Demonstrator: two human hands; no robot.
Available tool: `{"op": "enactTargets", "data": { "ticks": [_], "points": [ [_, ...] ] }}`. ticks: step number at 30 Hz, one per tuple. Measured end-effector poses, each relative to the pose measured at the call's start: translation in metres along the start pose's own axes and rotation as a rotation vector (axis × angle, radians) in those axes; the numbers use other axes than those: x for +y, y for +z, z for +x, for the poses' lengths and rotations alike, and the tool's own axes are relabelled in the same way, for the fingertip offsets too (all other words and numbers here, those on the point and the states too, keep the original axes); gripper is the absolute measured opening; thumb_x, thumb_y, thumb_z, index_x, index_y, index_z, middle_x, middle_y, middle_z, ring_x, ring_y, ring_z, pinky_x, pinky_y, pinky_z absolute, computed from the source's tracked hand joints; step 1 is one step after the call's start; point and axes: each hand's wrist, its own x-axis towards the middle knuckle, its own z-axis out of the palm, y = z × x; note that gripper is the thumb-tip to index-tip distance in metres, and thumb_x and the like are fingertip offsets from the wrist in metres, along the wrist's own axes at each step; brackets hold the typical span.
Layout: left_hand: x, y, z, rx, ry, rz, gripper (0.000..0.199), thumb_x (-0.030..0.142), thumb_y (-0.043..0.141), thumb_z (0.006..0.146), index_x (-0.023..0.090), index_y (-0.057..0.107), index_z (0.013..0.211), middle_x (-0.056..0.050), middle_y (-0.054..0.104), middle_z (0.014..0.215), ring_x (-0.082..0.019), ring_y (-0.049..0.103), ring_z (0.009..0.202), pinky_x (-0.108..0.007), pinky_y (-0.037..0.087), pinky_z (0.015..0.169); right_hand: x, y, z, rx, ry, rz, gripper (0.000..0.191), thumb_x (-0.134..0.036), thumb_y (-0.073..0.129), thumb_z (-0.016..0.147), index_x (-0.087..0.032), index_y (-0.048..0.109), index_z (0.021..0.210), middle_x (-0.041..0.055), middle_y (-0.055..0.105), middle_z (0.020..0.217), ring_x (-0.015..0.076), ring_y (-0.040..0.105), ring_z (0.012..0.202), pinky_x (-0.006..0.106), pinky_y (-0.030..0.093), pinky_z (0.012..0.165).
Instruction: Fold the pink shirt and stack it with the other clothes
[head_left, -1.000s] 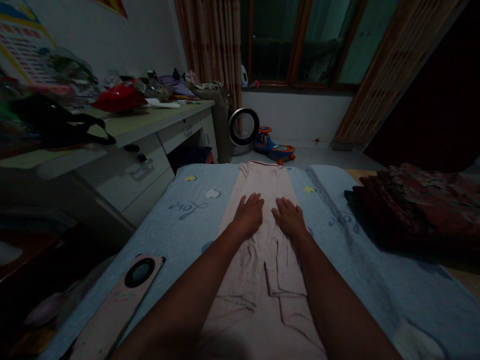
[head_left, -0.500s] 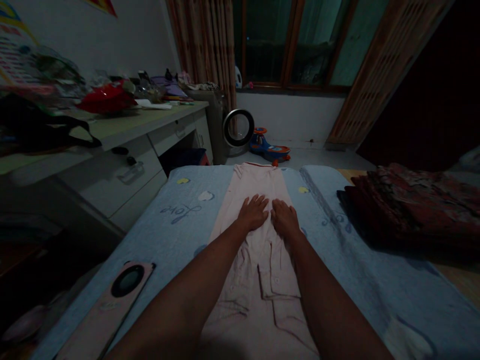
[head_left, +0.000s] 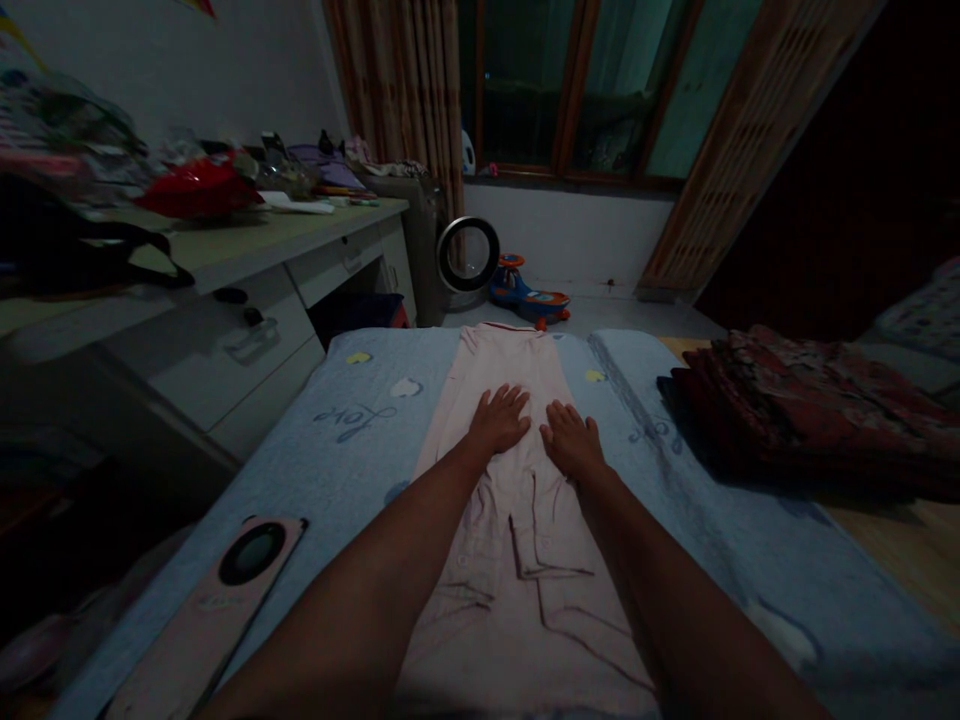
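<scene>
A pale pink garment (head_left: 517, 355) with dark piping lies lengthwise on a blue blanket (head_left: 360, 400), its sleeves or flaps with cuffs folded over the nearer part. My left hand (head_left: 499, 418) rests flat on its middle, fingers spread and pointing away from me. Beside it, my right hand (head_left: 571, 438) also lies flat on the cloth with its fingers out. A narrow gap of pink fabric shows between the hands. Wrinkles run from under both palms toward me. My forearms cover parts of the garment's near edges.
A pink phone (head_left: 202, 620) lies on the blanket at the near left. Folded dark red cloths (head_left: 810, 410) are stacked at the right. Along the left stands a desk (head_left: 247, 260) with clutter on top. A blue and orange ride-on toy (head_left: 529, 298) sits on the floor beyond the bed.
My right hand has shifted slightly to the right against the cloth, widening the gap between the hands. Its fingers are more spread out. The whole view has turned a little.
</scene>
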Motion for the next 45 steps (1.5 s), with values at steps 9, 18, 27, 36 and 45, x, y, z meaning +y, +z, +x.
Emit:
{"op": "enactTargets", "data": {
  "ticks": [9,18,27,36,45],
  "points": [
    [0.000,0.002,0.000,-0.004,-0.003,0.005,0.058,0.044,0.032,0.095,0.024,0.033,0.149,-0.005,0.026,0.160,-0.025,0.018,0.148,-0.052,0.014,0.118,0.012,-0.018,-0.051,-0.105,-0.029,-0.068,0.053,-0.032,0.032,0.097,-0.021,0.036,0.149,0.0075,0.027,0.159,0.0272,0.023,0.146,0.059,0.017,0.113],
    [0.000,0.001,0.001,0.001,-0.001,0.027,0.058,0.044,0.033,0.095,0.025,0.033,0.149,-0.005,0.028,0.159,-0.024,0.019,0.148,-0.051,0.015,0.118,-0.008,-0.017,-0.095,-0.092,-0.160,0.076,0.055,-0.039,0.032,0.098,-0.020,0.035,0.150,0.0076,0.027,0.159,0.0219,0.022,0.146,0.046,0.016,0.117],
    [0.011,-0.016,-0.010,0.151,0.022,0.071,0.048,0.033,0.037,0.095,0.021,0.044,0.141,-0.009,0.034,0.156,-0.025,0.028,0.143,-0.048,0.017,0.117,-0.006,-0.011,-0.123,-0.059,-0.034,0.066,0.055,-0.038,0.031,0.098,-0.019,0.034,0.150,0.0064,0.024,0.160,0.0232,0.020,0.147,0.046,0.017,0.116],
    [0.030,-0.054,-0.096,0.100,0.079,-0.110,0.023,0.019,0.046,0.089,0.023,0.064,0.103,-0.004,0.062,0.104,-0.017,0.060,0.091,-0.028,0.047,0.081,-0.008,-0.012,-0.128,0.023,-0.052,0.108,0.049,-0.033,0.038,0.097,-0.018,0.043,0.144,0.0090,0.032,0.157,0.0263,0.026,0.144,0.052,0.019,0.115],
    [0.037,-0.054,-0.202,0.017,0.235,-0.249,0.024,0.021,0.053,0.088,0.019,0.061,0.110,-0.007,0.063,0.108,-0.021,0.056,0.102,-0.035,0.045,0.093,-0.032,-0.008,-0.154,0.244,-0.439,0.298,0.033,-0.017,0.043,0.094,-0.016,0.066,0.117,0.0135,0.064,0.127,0.0222,0.058,0.117,0.038,0.044,0.103]
  ]
}}
